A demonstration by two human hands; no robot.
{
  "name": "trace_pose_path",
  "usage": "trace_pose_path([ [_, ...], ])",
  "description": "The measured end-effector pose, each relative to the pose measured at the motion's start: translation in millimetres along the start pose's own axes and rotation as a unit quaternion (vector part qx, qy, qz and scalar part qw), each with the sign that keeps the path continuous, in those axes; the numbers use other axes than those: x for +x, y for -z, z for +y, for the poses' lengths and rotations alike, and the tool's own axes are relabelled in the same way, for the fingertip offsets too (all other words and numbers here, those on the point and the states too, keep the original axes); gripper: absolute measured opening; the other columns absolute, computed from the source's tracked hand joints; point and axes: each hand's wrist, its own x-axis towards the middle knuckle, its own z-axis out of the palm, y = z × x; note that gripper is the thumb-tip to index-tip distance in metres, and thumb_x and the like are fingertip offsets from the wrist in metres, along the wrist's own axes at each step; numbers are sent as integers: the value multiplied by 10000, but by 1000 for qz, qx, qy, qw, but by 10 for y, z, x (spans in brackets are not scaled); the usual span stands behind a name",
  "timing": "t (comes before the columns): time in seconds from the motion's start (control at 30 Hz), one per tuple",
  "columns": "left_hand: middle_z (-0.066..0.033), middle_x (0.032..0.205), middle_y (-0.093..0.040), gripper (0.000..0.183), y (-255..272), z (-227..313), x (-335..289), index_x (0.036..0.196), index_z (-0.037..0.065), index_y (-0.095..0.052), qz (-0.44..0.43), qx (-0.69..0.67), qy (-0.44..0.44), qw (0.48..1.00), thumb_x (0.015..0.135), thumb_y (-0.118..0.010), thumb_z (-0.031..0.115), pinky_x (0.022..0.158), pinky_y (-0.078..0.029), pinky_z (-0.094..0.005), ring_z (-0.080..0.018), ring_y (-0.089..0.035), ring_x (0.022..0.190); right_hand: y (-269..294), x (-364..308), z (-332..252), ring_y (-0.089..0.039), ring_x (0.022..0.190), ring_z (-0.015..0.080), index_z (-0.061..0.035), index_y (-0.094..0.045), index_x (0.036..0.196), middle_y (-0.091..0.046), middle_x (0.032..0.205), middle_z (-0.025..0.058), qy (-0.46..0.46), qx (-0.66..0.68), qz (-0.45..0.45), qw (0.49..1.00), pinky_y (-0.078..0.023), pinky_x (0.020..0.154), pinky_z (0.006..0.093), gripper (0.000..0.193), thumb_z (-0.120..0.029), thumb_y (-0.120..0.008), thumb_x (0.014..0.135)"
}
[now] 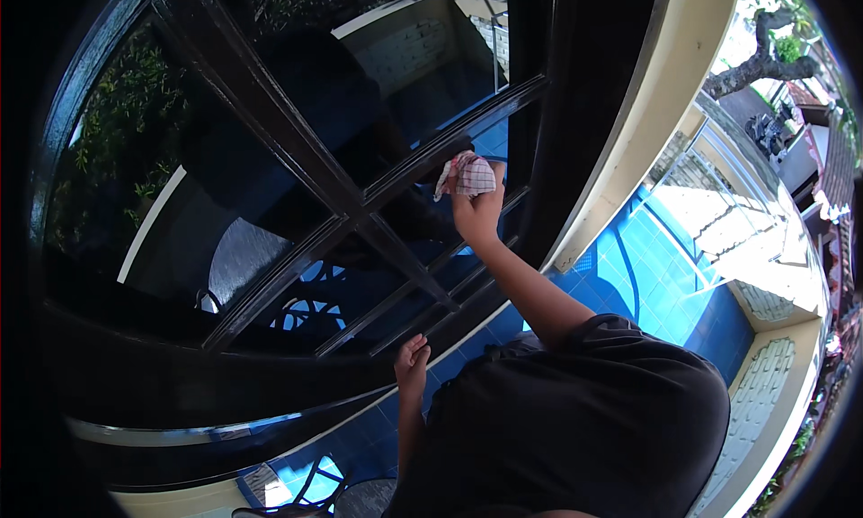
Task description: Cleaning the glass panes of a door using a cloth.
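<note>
A crumpled checked cloth, white with dark and reddish lines, is in my right hand. The fingers are closed around it, and it is pressed to the dark-framed glass door or window beside a crossbar. My right arm is stretched up toward the pane. Lower down, my left hand hovers by the bottom of the dark frame, its fingers loosely curled in with nothing visible in them. Glossy black bars split the glass into several panes, which mirror plants, a wall and blue floor.
A cream door frame or post borders the dark panel on the right. Blue floor tiles lie beyond it, partly sunlit, with a low white brick wall. A dark round-topped piece of furniture stands at the bottom. A tree branch shows outside.
</note>
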Motion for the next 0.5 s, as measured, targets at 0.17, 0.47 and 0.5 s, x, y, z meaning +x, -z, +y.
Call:
trace_pose_path([
  [0.17,-201,1378,-636,463,-12,45,75,1436,-13,-555,7,-34,-38,999,1019,-656,160,1071,-482,-366,-258,-628,1234,210,-224,264,-661,871,319,-8,-551,1184,-652,1027,168,-165,18,-23,986,-527,820,412,317,-172,-690,950],
  [0.47,-229,1365,-635,445,-9,128,-49,1416,-45,-553,22,-19,-24,999,1011,-653,107,1066,-494,-337,-260,-639,1223,-148,-283,-124,-590,901,317,-55,-572,1217,-592,1171,146,88,-7,-33,996,-451,932,411,397,-168,-759,885],
  [0.5,-241,1357,-635,437,-5,169,-50,1408,-60,-550,24,-21,-27,999,1007,-652,84,1068,-497,-331,-266,-641,1222,-100,-337,64,-580,937,334,-48,-563,1216,-605,1165,136,59,-16,-39,997,-411,977,435,420,-150,-737,848],
])
